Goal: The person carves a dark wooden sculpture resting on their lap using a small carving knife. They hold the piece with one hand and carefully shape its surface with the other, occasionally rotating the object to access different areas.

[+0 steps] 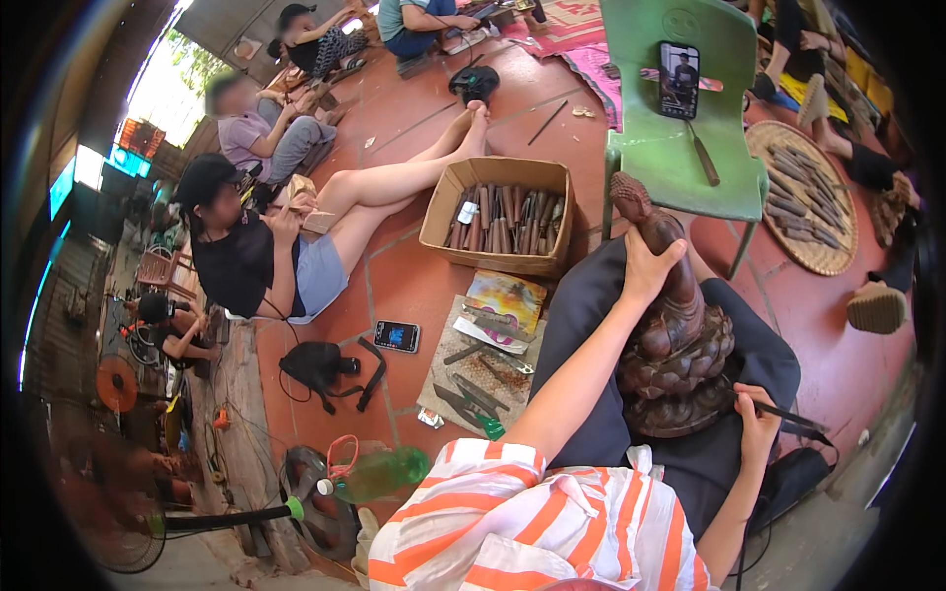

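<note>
A dark brown carved Buddha statue (675, 325) leans across my lap, its curly-haired head toward the green chair and its lotus-petal base toward me. My left hand (650, 266) is wrapped round the statue's upper body, just below the head. Beside the base, my right hand (757, 422) is closed round a slim dark tool (788, 415). One end of this tool meets or nearly meets the carved petals; its exact kind I cannot make out.
Ahead stands a green plastic chair (680, 163) carrying a phone (679, 81) and a wooden-handled tool (704, 155). A cardboard box (496, 262) of chisels, a woven tray (754, 148) of tools and a green bottle (384, 475) lie around. Another person (236, 236) sits at the left.
</note>
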The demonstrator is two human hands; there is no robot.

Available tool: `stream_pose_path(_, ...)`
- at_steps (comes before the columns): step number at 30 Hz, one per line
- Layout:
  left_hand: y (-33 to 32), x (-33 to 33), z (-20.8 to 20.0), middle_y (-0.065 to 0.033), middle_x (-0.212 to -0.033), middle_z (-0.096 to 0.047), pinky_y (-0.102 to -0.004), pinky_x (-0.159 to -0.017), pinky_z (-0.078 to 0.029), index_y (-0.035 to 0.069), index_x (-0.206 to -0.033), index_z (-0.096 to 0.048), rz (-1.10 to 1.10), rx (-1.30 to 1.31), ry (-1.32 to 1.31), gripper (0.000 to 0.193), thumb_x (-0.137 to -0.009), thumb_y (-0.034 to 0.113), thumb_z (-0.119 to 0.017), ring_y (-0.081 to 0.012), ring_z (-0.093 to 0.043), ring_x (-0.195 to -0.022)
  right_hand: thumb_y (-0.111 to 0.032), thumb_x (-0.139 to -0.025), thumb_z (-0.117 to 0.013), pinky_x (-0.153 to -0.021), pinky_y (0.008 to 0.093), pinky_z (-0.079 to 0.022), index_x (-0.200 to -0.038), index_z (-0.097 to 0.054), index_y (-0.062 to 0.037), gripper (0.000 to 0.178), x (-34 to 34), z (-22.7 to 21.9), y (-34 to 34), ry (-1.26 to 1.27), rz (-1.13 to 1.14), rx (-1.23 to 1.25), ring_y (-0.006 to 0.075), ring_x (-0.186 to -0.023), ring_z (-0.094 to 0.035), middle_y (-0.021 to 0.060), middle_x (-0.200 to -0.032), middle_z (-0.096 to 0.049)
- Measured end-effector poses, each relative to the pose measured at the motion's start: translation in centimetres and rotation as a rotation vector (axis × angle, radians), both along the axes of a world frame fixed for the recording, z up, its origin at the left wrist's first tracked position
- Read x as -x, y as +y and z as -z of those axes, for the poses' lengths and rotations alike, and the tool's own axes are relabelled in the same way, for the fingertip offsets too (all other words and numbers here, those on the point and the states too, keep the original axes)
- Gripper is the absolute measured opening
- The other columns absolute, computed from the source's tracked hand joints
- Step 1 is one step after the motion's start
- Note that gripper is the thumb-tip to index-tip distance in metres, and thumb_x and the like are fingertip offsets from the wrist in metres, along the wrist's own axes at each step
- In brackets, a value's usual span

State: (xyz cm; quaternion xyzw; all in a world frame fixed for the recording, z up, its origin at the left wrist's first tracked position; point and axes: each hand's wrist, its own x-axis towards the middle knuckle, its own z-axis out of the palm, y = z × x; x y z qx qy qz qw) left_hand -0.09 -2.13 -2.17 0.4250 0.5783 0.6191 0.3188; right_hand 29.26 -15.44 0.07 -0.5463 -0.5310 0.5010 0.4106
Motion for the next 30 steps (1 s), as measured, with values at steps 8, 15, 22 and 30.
stream_pose_path(8, -3.5, -3.2, -1.7, -0.0446, -0.144, -0.01, -0.0429, -0.112, -0.029, -0.014, -0.142, 0.013, 0.044, 0.291, 0.202, 0.131, -0.067, 0.038, -0.082, -0.051, -0.021, -0.137, -0.002, -0.09, -0.062, -0.065, 0.0195, -0.046, -0.087, -0.066, 0.004, 0.008, 0.3, 0.1, 0.1, 0.046, 0.024, -0.085, 0.0078, -0.072, -0.055, 0.0076, -0.092, -0.066)
stream_pose_path(15, -3.1, -2.8, -2.3, -0.0376, -0.145, -0.017, -0.0384, -0.113, -0.028, -0.013, -0.143, 0.011, 0.063, 0.325, 0.108, 0.131, -0.064, 0.032, -0.083, -0.0402, -0.025, -0.139, 0.0, -0.089, -0.063, -0.064, 0.0213, -0.047, -0.086, -0.066, 0.005, 0.007, 0.7, 0.0, 0.1, 0.063, 0.022, -0.113, 0.0095, -0.072, -0.057, 0.0094, -0.092, -0.066)
stream_pose_path(22, -3.1, -2.4, -1.4, -0.0405, -0.142, -0.018, -0.0419, -0.108, -0.035, -0.01, -0.143, 0.01, 0.069, 0.32, 0.177, 0.128, -0.065, 0.033, -0.081, -0.0479, -0.037, -0.129, 0.002, -0.086, -0.064, -0.066, 0.022, -0.046, -0.086, -0.066, 0.0053, 0.004, 0.5, 0.3, -0.1, 0.085, -0.007, -0.143, 0.0104, -0.074, -0.057, 0.0102, -0.095, -0.066)
stream_pose_path(30, -2.7, -1.2, 0.5, -0.04, -0.144, -0.014, -0.0413, -0.111, -0.032, -0.011, -0.143, 0.01, 0.116, 0.196, 0.218, 0.127, -0.065, 0.034, -0.081, -0.0467, -0.03, -0.134, 0.002, -0.086, -0.065, -0.066, 0.0224, -0.048, -0.087, -0.067, 0.0054, 0.004, 0.3, 0.3, 0.3, 0.112, -0.018, -0.174, 0.0107, -0.073, -0.059, 0.0101, -0.092, -0.067)
